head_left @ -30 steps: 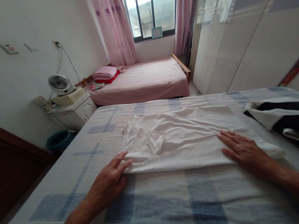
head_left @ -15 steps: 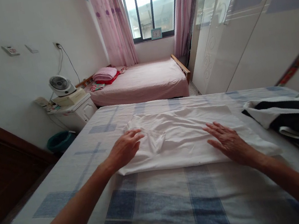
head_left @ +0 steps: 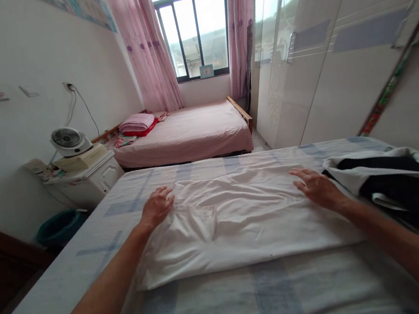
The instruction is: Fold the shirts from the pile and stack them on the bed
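1. White folded cloth (head_left: 239, 221) — lies flat on the near bed (head_left: 225, 308), which carries a blue-checked sheet; its long axis runs left to right across the bed, one long edge toward the person, the other toward the far window (head_left: 196, 34).
2. Left hand (head_left: 157, 207) — palm down on the far left corner of the cloth, fingers loosely spread, gripping nothing.
3. Right hand (head_left: 317, 187) — palm down on the far right corner, fingers apart and flat on the fabric.
4. Black-and-white garment (head_left: 400, 180) — heaped at the right of the bed, just beside the cloth's right end.
5. Background — a pink bed (head_left: 190, 136) lies far beyond; a small fan (head_left: 67, 141) stands on a white cabinet (head_left: 89, 178) at the left, and a wardrobe (head_left: 338, 62) lines the right wall.
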Demonstrator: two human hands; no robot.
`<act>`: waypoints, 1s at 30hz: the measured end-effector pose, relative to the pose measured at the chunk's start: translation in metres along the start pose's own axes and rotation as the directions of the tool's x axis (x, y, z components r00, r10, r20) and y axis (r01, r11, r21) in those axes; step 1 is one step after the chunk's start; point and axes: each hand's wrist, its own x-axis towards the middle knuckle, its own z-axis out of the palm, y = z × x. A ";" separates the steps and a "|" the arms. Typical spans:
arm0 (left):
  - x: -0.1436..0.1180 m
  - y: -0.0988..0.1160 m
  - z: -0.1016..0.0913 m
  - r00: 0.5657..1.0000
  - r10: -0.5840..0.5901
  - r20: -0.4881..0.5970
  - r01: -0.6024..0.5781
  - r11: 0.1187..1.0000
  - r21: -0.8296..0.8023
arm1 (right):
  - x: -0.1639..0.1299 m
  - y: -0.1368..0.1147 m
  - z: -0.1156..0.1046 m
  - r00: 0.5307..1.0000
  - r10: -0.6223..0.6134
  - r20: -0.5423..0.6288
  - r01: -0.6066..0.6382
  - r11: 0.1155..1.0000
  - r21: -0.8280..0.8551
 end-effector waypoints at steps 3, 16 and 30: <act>0.029 0.001 0.003 0.990 -0.075 0.123 0.090 0.989 -0.120 | 0.036 0.019 0.008 0.994 0.096 0.045 -0.095 0.995 -0.029; 0.065 0.020 0.004 0.974 -0.160 0.164 0.199 0.944 -0.264 | 0.088 0.026 0.013 0.966 0.241 0.094 -0.237 0.970 -0.053; -0.060 0.012 -0.040 0.970 0.208 0.123 -0.149 0.914 -0.377 | -0.031 0.052 -0.017 0.998 -0.063 -0.025 0.065 0.996 0.068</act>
